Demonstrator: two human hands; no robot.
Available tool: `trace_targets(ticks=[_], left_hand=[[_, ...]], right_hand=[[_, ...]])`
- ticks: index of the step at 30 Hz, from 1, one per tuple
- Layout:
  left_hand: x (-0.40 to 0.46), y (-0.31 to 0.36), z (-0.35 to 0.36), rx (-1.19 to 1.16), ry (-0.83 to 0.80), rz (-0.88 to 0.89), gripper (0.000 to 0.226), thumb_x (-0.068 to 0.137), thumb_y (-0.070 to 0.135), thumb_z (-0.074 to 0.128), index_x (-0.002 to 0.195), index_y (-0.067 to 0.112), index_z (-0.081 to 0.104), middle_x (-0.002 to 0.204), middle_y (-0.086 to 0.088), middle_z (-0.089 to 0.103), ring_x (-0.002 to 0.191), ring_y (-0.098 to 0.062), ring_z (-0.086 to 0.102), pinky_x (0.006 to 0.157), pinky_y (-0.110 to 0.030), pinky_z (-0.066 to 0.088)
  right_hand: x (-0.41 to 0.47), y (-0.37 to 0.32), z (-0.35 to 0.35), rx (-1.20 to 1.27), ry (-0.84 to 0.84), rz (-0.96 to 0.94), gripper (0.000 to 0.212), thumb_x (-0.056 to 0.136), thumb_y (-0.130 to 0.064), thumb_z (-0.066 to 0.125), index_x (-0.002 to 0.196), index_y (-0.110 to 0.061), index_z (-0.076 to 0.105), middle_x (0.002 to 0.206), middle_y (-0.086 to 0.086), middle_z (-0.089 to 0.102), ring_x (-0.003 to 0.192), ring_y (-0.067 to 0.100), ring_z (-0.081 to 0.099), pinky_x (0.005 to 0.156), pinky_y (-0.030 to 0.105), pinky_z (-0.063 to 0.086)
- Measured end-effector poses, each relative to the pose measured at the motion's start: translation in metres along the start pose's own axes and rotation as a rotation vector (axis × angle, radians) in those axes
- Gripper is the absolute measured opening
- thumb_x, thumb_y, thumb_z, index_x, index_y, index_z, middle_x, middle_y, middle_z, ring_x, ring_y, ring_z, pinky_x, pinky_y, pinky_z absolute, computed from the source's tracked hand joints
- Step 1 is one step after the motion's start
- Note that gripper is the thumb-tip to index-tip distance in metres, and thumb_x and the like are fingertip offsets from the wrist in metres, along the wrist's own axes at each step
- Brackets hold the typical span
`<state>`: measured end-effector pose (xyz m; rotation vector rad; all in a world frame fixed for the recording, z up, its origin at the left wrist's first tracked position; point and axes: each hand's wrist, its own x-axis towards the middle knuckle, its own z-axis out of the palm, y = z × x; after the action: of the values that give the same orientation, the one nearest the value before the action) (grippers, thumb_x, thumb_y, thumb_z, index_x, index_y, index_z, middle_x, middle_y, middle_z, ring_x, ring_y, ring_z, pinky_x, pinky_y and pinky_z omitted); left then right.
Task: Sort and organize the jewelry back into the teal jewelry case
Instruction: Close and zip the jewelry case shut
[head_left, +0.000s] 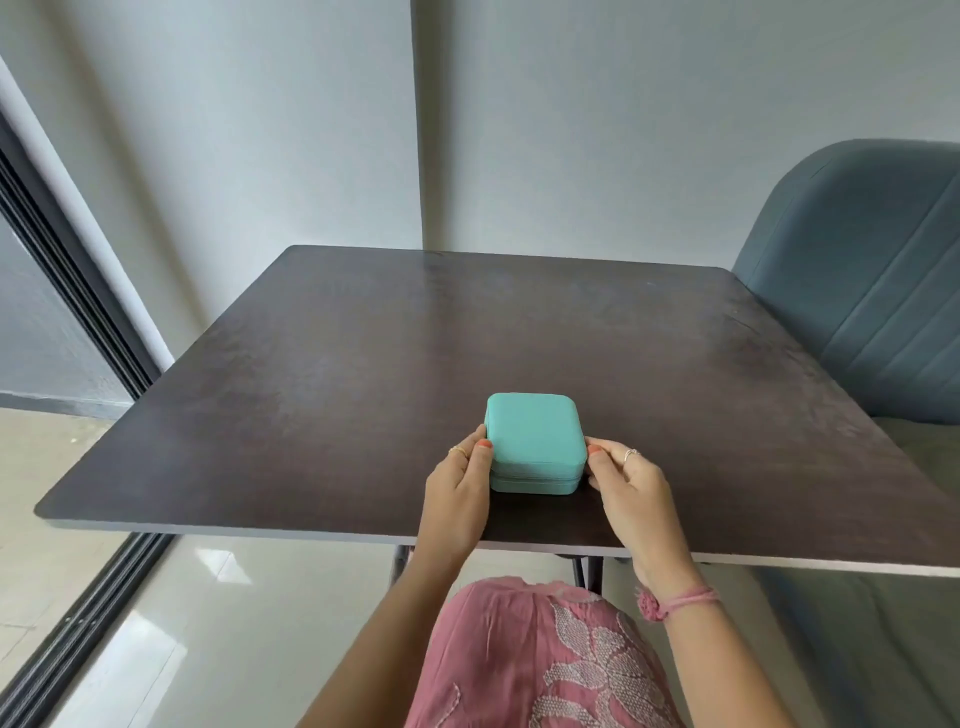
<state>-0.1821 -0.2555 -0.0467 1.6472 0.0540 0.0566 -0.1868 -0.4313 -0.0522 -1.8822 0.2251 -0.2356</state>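
While the teal jewelry case (534, 442) sits closed on the dark table (363, 374), both hands hold it from either side. Head view, the only view: case lies flat near the table's front edge, roughly centred along that edge, lid down, zipper seam visible along its front wall.

Left hand (457, 488): against the case's left side, thumb curled onto the left edge of the lid, remaining fingers bent along the side wall. A ring shows on one finger.

Right hand (631, 493): against the case's right side, thumb tip touching the right edge of the lid, fingers curled at the lower right corner. Ring on one finger; pink thread band (675, 603) on the wrist.

To the right of the case, beyond the table's right edge, a blue-grey upholstered chair (857, 270). Behind the case, past the far table edge, a pale wall (571, 130). Below the table's near edge, pink embroidered fabric (540, 660) on the person's lap.
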Motion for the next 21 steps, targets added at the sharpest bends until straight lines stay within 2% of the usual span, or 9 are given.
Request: trace_targets(ticks=[4,9,12,16,21], left_hand=[[0.009,0.009,-0.016,0.042,0.077,0.001,0.038,0.101,0.023,0.039,0.136,0.021,0.052,0.134,0.011,0.054,0.122,-0.006,0.048,0.105,-0.026,0.036],[0.032,0.019,-0.062,0.009,0.157,-0.012,0.034,0.1,0.022,0.041,0.129,0.02,0.058,0.121,0.009,0.058,0.113,-0.008,0.052,0.095,-0.025,0.038],[0.055,0.021,-0.101,0.051,0.197,0.022,0.04,0.092,0.032,0.044,0.125,0.018,0.062,0.12,0.004,0.064,0.111,-0.012,0.058,0.099,-0.034,0.045],[0.092,0.021,-0.155,0.079,0.303,0.018,0.04,0.083,0.035,0.044,0.111,0.02,0.068,0.116,-0.002,0.067,0.109,-0.02,0.06,0.099,-0.041,0.044],[0.121,0.034,-0.203,0.039,0.381,0.01,0.031,0.096,0.011,0.041,0.115,0.011,0.066,0.112,0.0,0.062,0.101,-0.014,0.053,0.092,-0.033,0.041]], right_hand=[[0.005,-0.01,0.023,0.153,-0.077,0.026,0.024,0.097,-0.023,0.049,0.1,-0.037,0.069,0.105,-0.013,0.071,0.099,0.007,0.066,0.094,0.034,0.052],[0.018,-0.034,0.075,0.282,-0.203,0.028,0.024,0.098,-0.022,0.048,0.112,-0.029,0.066,0.114,-0.007,0.068,0.105,0.006,0.064,0.092,0.029,0.052],[0.03,-0.052,0.114,0.309,-0.279,0.031,0.025,0.098,-0.024,0.048,0.117,-0.025,0.065,0.117,-0.006,0.066,0.107,0.008,0.063,0.087,0.027,0.053],[0.047,-0.077,0.173,0.292,-0.37,0.018,0.03,0.098,-0.025,0.047,0.123,-0.019,0.062,0.12,-0.001,0.064,0.107,0.014,0.063,0.085,0.028,0.054],[0.066,-0.107,0.235,0.284,-0.445,0.008,0.032,0.098,-0.023,0.045,0.126,-0.018,0.06,0.118,0.003,0.067,0.111,0.022,0.062,0.094,0.035,0.05]])
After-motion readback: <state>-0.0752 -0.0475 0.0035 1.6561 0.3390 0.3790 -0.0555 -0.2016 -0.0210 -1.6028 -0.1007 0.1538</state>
